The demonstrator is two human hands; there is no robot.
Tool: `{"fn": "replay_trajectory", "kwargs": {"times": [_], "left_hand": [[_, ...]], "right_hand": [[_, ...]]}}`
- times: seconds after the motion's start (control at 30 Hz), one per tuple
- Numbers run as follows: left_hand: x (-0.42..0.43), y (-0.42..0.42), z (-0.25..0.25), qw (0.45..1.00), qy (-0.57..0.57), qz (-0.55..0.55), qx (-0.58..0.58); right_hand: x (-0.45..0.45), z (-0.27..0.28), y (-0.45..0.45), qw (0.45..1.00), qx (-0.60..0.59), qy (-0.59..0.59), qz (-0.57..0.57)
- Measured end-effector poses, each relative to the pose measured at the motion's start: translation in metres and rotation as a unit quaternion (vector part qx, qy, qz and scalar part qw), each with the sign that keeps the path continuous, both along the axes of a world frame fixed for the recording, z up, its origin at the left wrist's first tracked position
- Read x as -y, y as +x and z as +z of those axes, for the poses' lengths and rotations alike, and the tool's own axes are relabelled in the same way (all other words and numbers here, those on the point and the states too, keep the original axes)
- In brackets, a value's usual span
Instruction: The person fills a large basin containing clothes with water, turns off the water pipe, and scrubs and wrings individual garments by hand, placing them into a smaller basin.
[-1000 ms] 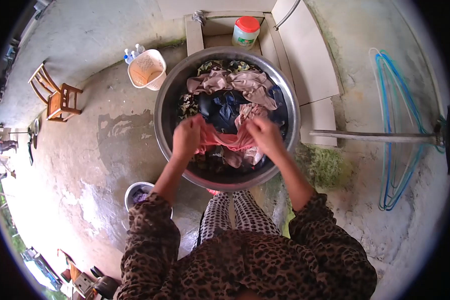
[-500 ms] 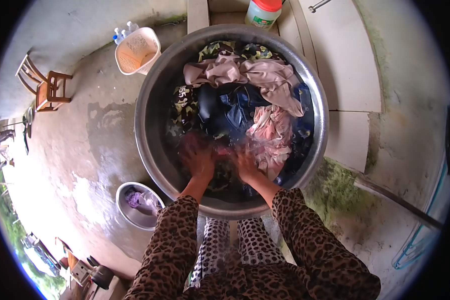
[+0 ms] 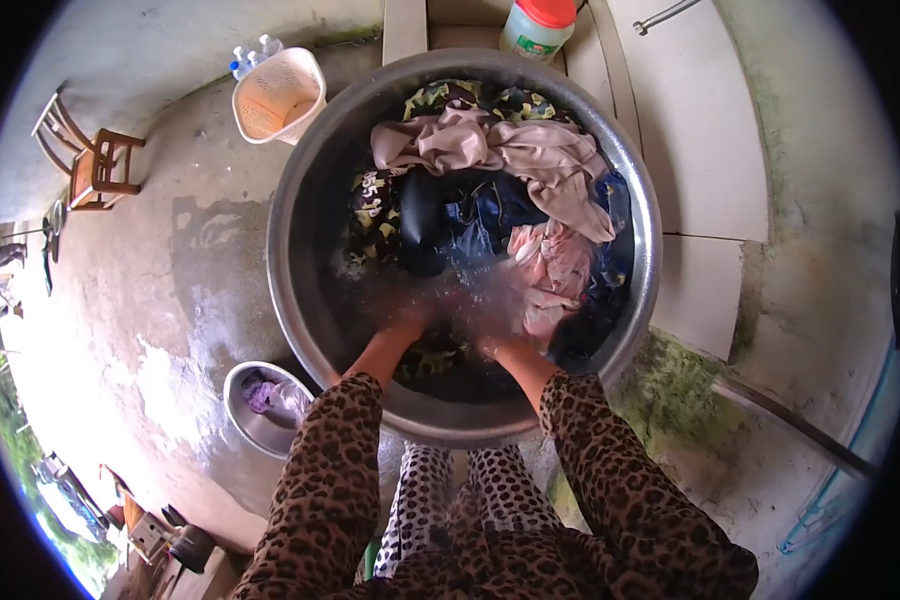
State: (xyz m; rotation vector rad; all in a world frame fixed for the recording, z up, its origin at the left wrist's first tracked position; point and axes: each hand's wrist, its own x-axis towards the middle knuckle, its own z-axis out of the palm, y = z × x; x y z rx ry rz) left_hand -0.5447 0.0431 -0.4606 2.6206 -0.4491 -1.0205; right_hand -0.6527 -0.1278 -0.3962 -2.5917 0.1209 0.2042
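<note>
A large metal basin (image 3: 280, 240) holds soaking clothes and water. My left hand (image 3: 404, 316) is down in the water at the near left, its fingers smeared by motion and splashing. Beside a pink and white garment (image 3: 555, 265), my right hand (image 3: 492, 335) is also in the water, blurred past the wrist. Whether either hand grips cloth is hidden. Dusty-pink fabric (image 3: 560, 160) lies across the far side, over camouflage cloth (image 3: 440, 97). In the middle, dark blue denim (image 3: 478, 225) shows beside a dark, bulging piece (image 3: 422, 220).
To the left stand a smaller metal bowl (image 3: 245, 420) with purple cloth, a perforated basket (image 3: 275, 95), plastic bottles (image 3: 253, 55) and a wooden chair (image 3: 95, 165). A red-lidded jar (image 3: 536, 30) stands behind the basin. A pale ledge (image 3: 695, 140) runs along the right.
Both hands have sunk deeper into the water, which now splashes and blurs them. The red cloth seen under my left hand is hardly visible now. The view has shifted slightly.
</note>
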Motion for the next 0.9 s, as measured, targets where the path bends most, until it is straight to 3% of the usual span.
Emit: {"fn": "replay_trajectory", "kwargs": {"times": [0.1,0.13,0.17,0.2,0.23,0.27,0.33,0.47,0.53,0.6,0.67,0.73,0.8,0.87,0.9], "left_hand": [[-0.015,0.017,0.054,0.949,0.043,-0.273,0.149],[-0.025,0.016,0.080,0.984,-0.025,-0.135,0.115],[-0.029,0.021,0.119,0.992,-0.096,0.006,0.084],[-0.032,0.024,0.145,0.974,-0.169,0.146,0.051],[-0.045,0.027,0.128,0.955,-0.221,0.175,0.087],[-0.045,0.031,0.175,0.962,-0.178,0.137,0.153],[-0.047,0.037,0.227,0.958,-0.188,0.146,0.159],[-0.038,0.044,0.298,0.918,-0.311,0.169,0.177],[-0.024,0.046,0.359,0.896,-0.376,0.184,0.145],[-0.017,0.049,0.415,0.882,-0.417,0.175,0.132],[-0.012,0.053,0.453,0.839,-0.501,0.182,0.110],[-0.005,0.042,0.526,0.808,-0.558,0.175,0.070],[0.005,0.038,0.575,0.749,-0.641,0.146,0.078],[0.004,0.034,0.624,0.764,-0.600,0.178,0.154],[0.006,0.030,0.648,0.722,-0.656,0.191,0.109]], "right_hand": [[0.014,0.032,0.004,0.997,0.022,0.044,-0.055],[0.017,0.041,0.001,0.994,0.043,0.066,-0.081],[0.018,0.041,-0.006,0.974,0.159,0.087,-0.136],[0.026,0.053,-0.011,0.960,0.141,0.143,-0.195],[0.035,0.066,-0.018,0.939,0.120,0.198,-0.254],[0.042,0.079,-0.023,0.911,0.099,0.251,-0.312],[0.049,0.134,-0.025,0.908,0.147,0.249,-0.302],[0.037,0.256,-0.015,0.911,0.245,0.226,-0.241],[0.026,0.319,-0.005,0.873,0.240,0.324,-0.276],[0.025,0.365,0.005,0.853,0.304,0.332,-0.264],[0.025,0.420,0.008,0.817,0.333,0.392,-0.260],[0.024,0.472,0.011,0.782,0.381,0.423,-0.254],[0.021,0.526,0.013,0.771,0.440,0.414,-0.203],[0.015,0.573,0.014,0.741,0.512,0.403,-0.165],[0.017,0.593,0.011,0.742,0.536,0.374,-0.149]]}}
